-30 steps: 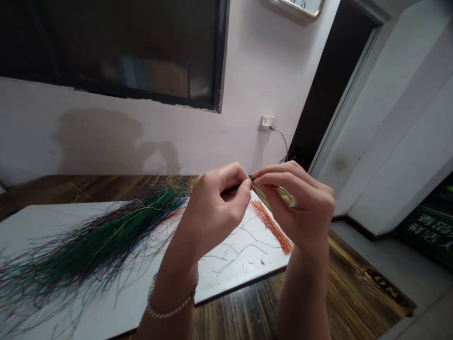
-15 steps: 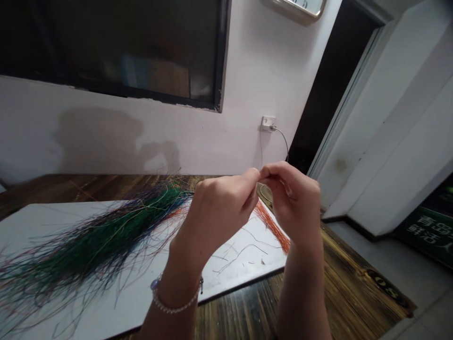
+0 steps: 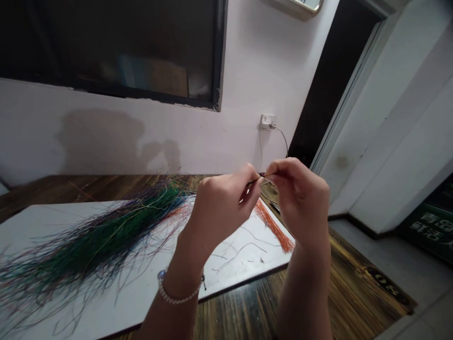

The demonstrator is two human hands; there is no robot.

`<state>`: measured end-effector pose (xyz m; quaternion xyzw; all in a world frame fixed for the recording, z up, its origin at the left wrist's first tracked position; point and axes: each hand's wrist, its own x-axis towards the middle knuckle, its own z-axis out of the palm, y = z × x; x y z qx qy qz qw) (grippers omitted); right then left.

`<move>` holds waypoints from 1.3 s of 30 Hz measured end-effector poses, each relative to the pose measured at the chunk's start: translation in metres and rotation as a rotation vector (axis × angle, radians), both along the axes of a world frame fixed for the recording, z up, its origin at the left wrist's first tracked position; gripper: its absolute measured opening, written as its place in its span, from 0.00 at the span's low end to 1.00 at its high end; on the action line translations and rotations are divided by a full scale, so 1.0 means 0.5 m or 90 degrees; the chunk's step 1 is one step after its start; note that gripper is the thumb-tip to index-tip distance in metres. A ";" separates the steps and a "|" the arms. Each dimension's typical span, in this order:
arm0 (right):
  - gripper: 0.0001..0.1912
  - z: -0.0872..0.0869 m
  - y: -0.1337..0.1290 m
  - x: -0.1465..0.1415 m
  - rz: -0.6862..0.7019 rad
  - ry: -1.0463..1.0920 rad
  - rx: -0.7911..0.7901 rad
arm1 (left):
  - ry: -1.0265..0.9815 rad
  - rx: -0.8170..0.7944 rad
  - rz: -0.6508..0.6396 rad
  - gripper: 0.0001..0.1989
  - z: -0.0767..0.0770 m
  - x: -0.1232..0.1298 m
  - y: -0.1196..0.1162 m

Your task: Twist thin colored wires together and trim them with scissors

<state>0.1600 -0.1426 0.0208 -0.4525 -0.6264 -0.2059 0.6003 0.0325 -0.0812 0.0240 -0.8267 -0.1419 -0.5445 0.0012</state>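
Observation:
Raised over the white board (image 3: pixel 230 278), my left hand (image 3: pixel 226 198) pinches a thin dark wire (image 3: pixel 262 175). My right hand (image 3: pixel 299 196) pinches the same wire from the other side, its fingertips just apart from the left ones. The wire's ends are hidden in the fingers. A large loose bundle of green, blue and purple wires (image 3: pixel 102 236) lies on the board left of my hands. Behind my right hand rests a smaller bundle of orange wires (image 3: pixel 274 226). Several loose wire strands (image 3: pixel 244 248) are scattered between the bundles.
The board lies on a dark wooden table (image 3: pixel 244 309) marked 08 at its right corner. Behind stands a wall with a dark window (image 3: pixel 106 42) and a socket (image 3: pixel 267 122) with a plugged cable. A dark doorway (image 3: pixel 332 75) is at the right.
My fingertips have drawn slightly apart, and a short stretch of dark wire now shows between them. My right hand has shifted a little to the right.

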 end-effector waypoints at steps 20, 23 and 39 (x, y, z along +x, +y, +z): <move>0.10 0.002 0.007 -0.013 -0.053 -0.066 0.032 | -0.079 -0.556 -0.344 0.09 0.015 -0.001 0.007; 0.10 0.005 0.008 -0.017 -0.094 -0.068 0.060 | -0.125 -0.536 -0.324 0.09 0.009 0.009 0.001; 0.12 0.003 0.025 -0.032 -0.140 -0.014 0.240 | -0.271 -0.530 -0.364 0.06 0.004 0.030 -0.034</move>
